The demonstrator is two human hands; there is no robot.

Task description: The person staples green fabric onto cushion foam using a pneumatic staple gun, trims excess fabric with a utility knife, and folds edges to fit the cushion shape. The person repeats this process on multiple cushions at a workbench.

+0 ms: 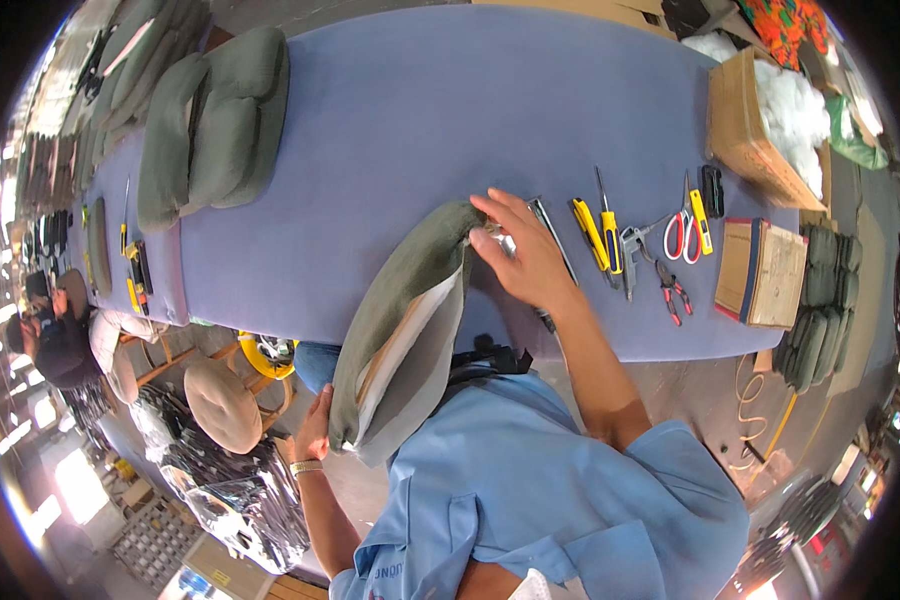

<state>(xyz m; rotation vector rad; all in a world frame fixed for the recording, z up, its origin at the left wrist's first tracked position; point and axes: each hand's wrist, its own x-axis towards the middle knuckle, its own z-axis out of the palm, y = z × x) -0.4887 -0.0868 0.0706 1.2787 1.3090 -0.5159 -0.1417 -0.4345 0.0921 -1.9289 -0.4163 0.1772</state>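
A dark green padded cushion (395, 275) is tilted on its edge in front of my body, at the near side of the table. Its underside faces me, with pale grey lining cloth (420, 375) hanging loose from a long gap that shows white and tan layers inside. My left hand (313, 430) grips the cushion's lower end; some fingers are hidden behind it. At the upper end, my right hand (525, 255) holds the corner between thumb and fingers. Just beyond that hand lies a long metal tool (552, 240), partly covered by it.
On the blue table (390, 120) lie yellow cutters (590, 235), a screwdriver (610, 230), an air gun (632, 255), scissors (684, 235) and pliers (674, 292). Cartons (760, 275) stand right; finished cushions (220, 120) lie far left. A stool (222, 405) stands left; a person (65, 340) sits beyond.
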